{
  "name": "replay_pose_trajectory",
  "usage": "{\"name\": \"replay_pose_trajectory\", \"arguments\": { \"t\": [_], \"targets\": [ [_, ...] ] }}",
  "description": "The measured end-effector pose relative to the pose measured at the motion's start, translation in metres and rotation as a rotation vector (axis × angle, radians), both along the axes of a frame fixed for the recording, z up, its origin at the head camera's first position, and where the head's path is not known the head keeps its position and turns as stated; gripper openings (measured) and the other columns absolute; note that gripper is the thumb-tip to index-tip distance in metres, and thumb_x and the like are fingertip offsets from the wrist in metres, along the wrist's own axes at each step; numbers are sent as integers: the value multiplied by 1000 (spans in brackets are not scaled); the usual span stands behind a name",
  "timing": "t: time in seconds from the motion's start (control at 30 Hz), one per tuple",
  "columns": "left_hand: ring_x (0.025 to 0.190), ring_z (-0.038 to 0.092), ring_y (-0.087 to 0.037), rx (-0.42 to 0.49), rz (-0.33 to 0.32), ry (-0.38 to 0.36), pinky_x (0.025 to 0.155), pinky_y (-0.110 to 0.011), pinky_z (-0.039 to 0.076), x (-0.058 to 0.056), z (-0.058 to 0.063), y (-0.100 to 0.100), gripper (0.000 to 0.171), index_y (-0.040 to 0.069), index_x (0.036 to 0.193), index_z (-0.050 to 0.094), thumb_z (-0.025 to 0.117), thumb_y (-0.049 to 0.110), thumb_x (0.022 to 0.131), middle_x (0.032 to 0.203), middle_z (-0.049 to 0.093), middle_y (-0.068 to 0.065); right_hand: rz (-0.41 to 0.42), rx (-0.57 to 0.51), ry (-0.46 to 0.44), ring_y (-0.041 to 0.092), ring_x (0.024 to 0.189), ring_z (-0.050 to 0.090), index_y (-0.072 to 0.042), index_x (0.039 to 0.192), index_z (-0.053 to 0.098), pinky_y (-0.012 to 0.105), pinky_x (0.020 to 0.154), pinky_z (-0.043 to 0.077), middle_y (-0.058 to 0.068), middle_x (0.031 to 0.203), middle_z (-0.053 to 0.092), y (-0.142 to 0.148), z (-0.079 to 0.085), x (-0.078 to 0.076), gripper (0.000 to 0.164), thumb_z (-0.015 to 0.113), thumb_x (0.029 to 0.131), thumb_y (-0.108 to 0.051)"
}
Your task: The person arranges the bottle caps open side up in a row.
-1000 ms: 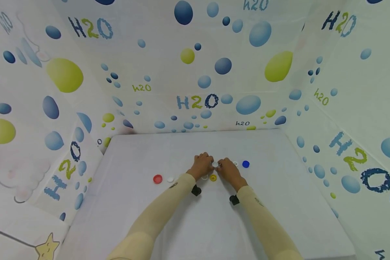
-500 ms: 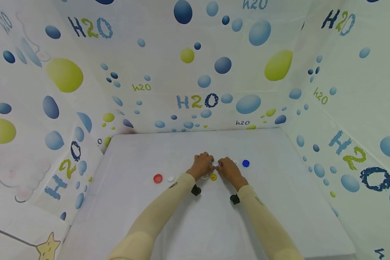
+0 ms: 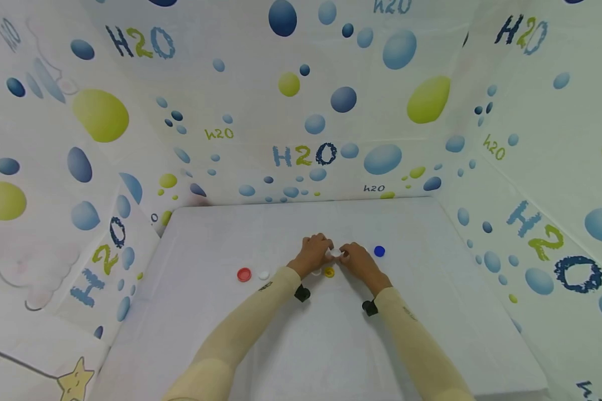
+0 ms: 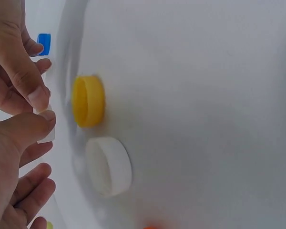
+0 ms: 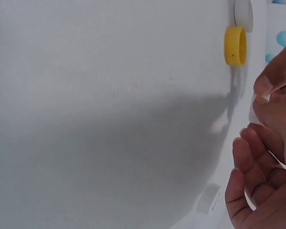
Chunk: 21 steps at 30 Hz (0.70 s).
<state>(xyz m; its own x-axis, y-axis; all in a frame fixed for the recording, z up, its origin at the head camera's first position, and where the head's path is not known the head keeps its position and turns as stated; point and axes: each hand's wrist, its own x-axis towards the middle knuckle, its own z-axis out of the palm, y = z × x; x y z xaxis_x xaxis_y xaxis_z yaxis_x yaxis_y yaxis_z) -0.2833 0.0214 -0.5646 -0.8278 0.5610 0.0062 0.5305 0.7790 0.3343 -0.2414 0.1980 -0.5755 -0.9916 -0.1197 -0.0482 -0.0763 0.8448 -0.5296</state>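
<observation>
A small white bottle cap [image 3: 335, 253] is held up between my two hands over the table. My left hand [image 3: 312, 255] pinches one side with thumb and fingertips; my right hand [image 3: 359, 264] pinches the other side. Up close in the left wrist view, both thumbs meet on the white cap [image 4: 47, 136], whose larger part the fingers hide. The lower fingers of my right hand [image 5: 262, 167] hang loosely bent in the right wrist view. Just nearer than the hands lie a yellow cap [image 3: 329, 272] and a white ring-like cap [image 4: 115, 164], partly covered by my left hand in the head view.
To the left on the white table [image 3: 301, 356] lie a red cap [image 3: 243, 274] and another white cap [image 3: 263, 275]. A blue cap [image 3: 379, 251] sits right of my right hand. Near that hand is one more white cap [image 5: 209, 198]. Printed cloth walls surround the table.
My right hand and forearm have shifted slightly right, now covering the white cap near the blue one in the head view. The held cap has moved slightly right; the left hand is nearly still.
</observation>
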Motion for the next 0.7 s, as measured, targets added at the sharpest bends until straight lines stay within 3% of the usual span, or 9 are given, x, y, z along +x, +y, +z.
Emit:
{"name": "replay_pose_trajectory", "arguments": {
  "t": [0.33,0.7],
  "targets": [
    [126,58,-28,-34,-56,-41,111,-52,38,6,2,14,31,16,124,71,75,35,100,134,62,-7,45,-40,-44,26,108,66,-3,128,69,45,100,55,10,115,69,23,6,11,29,70,102,-14],
    [123,60,-25,-79,-120,14,111,-52,40,24,3,21,31,16,120,72,77,36,98,129,65,-5,37,-88,-104,21,99,65,-2,124,72,44,95,55,6,105,71,32,7,26,26,72,99,-10]
  ]
}}
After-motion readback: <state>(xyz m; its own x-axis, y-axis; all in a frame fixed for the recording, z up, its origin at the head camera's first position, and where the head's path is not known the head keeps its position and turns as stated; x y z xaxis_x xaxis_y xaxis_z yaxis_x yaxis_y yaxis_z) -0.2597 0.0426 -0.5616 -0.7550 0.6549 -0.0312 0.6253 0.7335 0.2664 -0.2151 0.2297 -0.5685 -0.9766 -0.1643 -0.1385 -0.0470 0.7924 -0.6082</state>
